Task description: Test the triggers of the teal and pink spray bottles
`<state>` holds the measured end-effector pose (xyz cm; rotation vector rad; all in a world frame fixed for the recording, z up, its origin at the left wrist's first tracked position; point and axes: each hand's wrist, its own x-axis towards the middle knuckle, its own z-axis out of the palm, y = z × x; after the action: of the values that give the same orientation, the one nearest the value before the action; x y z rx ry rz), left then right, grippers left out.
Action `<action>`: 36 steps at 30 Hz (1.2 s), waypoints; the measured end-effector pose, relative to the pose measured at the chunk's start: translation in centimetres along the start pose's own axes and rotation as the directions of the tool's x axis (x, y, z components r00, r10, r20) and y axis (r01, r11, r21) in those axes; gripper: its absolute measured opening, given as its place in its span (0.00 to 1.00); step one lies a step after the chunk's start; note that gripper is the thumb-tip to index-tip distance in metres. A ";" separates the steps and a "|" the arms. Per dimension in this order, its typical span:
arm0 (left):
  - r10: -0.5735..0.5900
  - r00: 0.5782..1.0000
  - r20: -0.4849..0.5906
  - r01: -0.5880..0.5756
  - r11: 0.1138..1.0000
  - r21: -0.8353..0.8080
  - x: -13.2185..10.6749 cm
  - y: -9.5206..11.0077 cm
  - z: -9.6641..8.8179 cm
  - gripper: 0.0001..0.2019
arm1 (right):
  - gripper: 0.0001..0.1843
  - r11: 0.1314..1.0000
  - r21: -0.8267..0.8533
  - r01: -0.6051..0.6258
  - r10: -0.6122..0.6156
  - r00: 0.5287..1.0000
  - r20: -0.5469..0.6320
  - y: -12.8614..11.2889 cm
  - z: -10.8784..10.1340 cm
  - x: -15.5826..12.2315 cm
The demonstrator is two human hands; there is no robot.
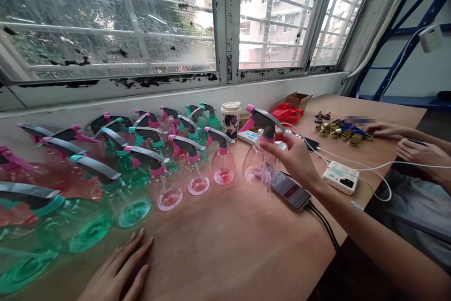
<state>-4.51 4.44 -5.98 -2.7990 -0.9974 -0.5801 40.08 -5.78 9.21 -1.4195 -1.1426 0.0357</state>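
Observation:
My right hand [294,158] grips a pink spray bottle [260,165] by its neck, just below the grey trigger head, holding it upright at the right end of a row of bottles. My left hand [118,270] lies flat on the wooden table [229,244] near the front edge, fingers stretched out, holding nothing. Several pink and green spray bottles [148,165] with grey triggers stand in rows to the left, up to the wall under the window.
A phone [291,191] on a cable lies under my right wrist. A white charger box [341,176], a power strip, a paper cup [230,119], a red bag [287,113] and a cardboard box stand behind. Another person's hands [405,139] work at small metal parts [338,129] on the right.

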 end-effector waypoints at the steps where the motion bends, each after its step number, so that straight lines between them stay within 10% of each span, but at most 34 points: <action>1: 0.006 1.000 -0.009 -0.006 1.000 0.010 0.2 0.2 -0.2 0.24 | 0.19 1.000 0.016 0.017 -0.018 0.998 0.065 -1.0 0.1 -1.0; 9: -0.004 0.999 0.040 0.004 1.000 0.010 1.8 3.7 -3.4 0.21 | 0.15 0.976 0.200 0.085 -0.175 0.852 0.494 -6.4 6.2 -7.7; 21: -0.056 0.997 0.053 0.058 0.998 -0.034 1.7 5.3 -3.6 0.18 | 0.19 0.960 0.259 0.109 -0.248 0.763 0.597 -6.3 9.9 -10.2; 27: -0.053 0.997 0.056 0.055 0.998 -0.027 1.6 5.7 -3.4 0.17 | 0.41 0.949 0.305 0.077 -0.267 0.710 0.651 -5.7 10.6 -10.1; 36: -0.074 0.995 0.067 0.079 0.994 -0.074 1.6 6.1 -3.7 0.17 | 0.10 0.934 0.353 0.049 -0.278 0.720 0.636 -8.5 12.6 -9.0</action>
<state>-0.71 -0.27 -1.85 -2.8736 -1.1229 -0.5509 22.60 -4.21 7.30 -1.0161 -1.7780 0.6373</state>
